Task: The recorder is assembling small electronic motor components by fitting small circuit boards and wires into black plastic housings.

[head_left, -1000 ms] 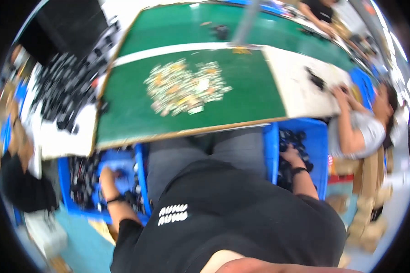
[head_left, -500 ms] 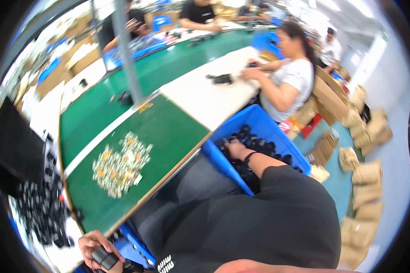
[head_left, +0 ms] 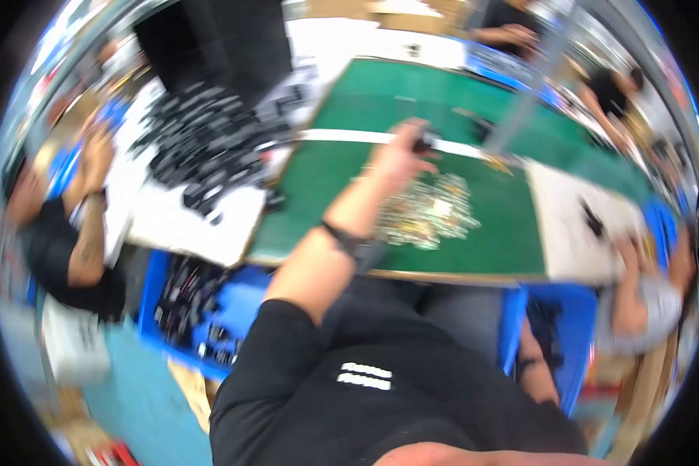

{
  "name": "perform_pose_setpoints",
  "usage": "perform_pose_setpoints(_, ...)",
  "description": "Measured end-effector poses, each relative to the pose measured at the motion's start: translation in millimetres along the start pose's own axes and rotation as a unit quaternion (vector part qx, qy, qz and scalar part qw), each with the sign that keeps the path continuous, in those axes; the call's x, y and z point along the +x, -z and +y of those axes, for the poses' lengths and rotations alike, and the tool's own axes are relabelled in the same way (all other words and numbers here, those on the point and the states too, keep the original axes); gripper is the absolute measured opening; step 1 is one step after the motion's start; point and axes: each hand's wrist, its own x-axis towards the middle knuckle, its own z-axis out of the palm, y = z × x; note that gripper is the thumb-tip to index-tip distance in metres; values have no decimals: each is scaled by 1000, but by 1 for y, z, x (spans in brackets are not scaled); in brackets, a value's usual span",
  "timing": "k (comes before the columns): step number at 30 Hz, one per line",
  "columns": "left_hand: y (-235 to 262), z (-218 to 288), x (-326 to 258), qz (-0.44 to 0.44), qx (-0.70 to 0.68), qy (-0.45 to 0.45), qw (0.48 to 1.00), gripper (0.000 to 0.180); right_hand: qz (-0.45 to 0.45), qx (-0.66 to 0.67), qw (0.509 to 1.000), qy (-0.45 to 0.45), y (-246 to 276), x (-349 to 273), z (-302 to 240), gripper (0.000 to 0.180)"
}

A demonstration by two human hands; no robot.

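Note:
My left hand (head_left: 398, 158) is stretched out over the green mat (head_left: 512, 233), fingers closed on a small black part (head_left: 424, 140). It hovers just beyond a heap of small metallic pieces (head_left: 429, 215) lying on the mat. A dark band circles that wrist. My right hand (head_left: 533, 339) is low at my right side, inside a blue bin (head_left: 585, 339) of dark parts; its fingers are blurred. The whole picture is smeared by motion.
Another blue bin (head_left: 237, 307) with black parts sits at my lower left. Several black parts (head_left: 202, 147) are spread over a white tabletop to the left. A person in black (head_left: 62, 248) works at the left, another in grey (head_left: 652, 307) at the right.
My left hand has come up from the blue bin at my left side and now reaches over the mat with a black part. The view has swung back toward the table.

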Motion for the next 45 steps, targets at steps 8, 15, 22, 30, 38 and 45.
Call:
perform_pose_setpoints(8,3,8,-24,69,57,-19,996,41,-7,220,973,-67,35,-9,-1,48)
perform_pose_setpoints(15,6,-5,-14,92,12,-81,992,36,162,355,889,-242,138,-77,92,46)
perform_pose_setpoints(22,28,22,-26,326,665,-205,640,39,29,-166,912,-375,178,-95,-61,76)
perform_pose_setpoints(30,64,31,-21,411,675,-91,605,45,-52,-250,877,-406,151,-93,-44,43)
perform_pose_setpoints(38,59,47,-50,436,725,-111,521,52,-29,-201,961,-188,174,-99,-181,15)
perform_pose_setpoints(45,75,127,-218,508,732,-242,384,44,-25,-54,997,48,185,-122,-303,21)
